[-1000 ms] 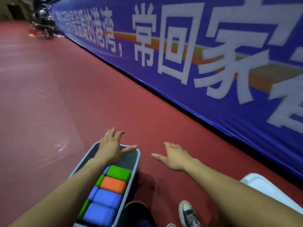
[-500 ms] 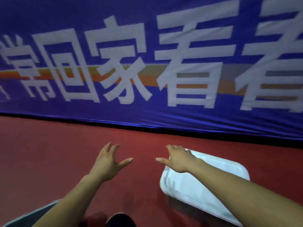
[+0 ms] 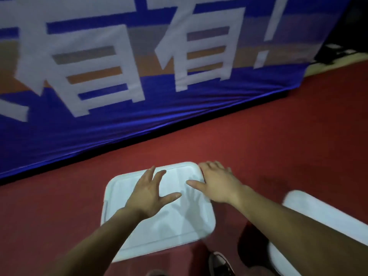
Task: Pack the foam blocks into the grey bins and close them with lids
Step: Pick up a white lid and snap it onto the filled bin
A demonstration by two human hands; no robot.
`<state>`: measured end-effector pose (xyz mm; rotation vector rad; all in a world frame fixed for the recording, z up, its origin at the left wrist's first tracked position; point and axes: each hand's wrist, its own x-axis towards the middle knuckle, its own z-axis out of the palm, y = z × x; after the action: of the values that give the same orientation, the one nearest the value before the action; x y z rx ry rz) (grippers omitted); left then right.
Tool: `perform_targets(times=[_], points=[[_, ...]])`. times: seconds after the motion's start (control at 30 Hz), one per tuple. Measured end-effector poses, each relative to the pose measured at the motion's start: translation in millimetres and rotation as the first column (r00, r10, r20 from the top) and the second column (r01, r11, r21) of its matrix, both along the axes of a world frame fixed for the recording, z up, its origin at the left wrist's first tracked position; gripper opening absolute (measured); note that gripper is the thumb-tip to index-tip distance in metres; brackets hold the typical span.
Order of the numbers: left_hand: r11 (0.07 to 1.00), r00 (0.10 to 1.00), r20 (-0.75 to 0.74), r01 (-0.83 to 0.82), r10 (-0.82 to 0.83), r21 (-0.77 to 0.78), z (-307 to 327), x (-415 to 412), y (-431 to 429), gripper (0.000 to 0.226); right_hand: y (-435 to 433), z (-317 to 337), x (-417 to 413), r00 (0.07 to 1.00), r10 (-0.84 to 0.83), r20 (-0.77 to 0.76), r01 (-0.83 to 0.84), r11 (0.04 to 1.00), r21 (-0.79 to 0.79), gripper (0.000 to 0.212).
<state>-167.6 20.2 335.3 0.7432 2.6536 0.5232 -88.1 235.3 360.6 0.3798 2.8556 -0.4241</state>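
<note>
Head view: both hands, left [image 3: 148, 193] and right [image 3: 217, 185], reach spread-fingered over a white lid [image 3: 179, 222] lying on the floor [image 3: 278, 148]; contact seems likely but blurred. A one-sided grab could tip it.

a white lid [image 3: 175, 226] is seen at the centre, plain and slightly bluish in the dim light, with grey hand shadows cast on it. a second white lid [image 3: 326, 216] is seen at 4 o'clock. the floor [image 3: 288, 146] is coloured a flat dark red. from 9 to 1 o'clock, a deep blue banner [image 3: 119, 126] is patterned with large white characters and crossed by an orange and grey band. a dark shoe [image 3: 221, 263] with a pale edge is seen at 6 o'clock.
</note>
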Motion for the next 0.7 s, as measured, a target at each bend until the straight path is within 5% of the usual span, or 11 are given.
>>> perform_targets(times=[0.27, 0.7], points=[[0.889, 0.889, -0.021, 0.458, -0.457, 0.027, -2.0, 77.4, 145.6, 0.125, 89.9, -0.9, 151.7, 0.924, -0.381, -0.025, 0.382, 0.921, 0.081, 0.085], [0.683, 0.679, -0.115, 0.73, -0.725, 0.009, 37.8, 297.1, 237.3, 0.114, 120.8, 30.4, 433.0, 0.747, -0.66, -0.085, 0.665, 0.741, 0.094, 0.082]])
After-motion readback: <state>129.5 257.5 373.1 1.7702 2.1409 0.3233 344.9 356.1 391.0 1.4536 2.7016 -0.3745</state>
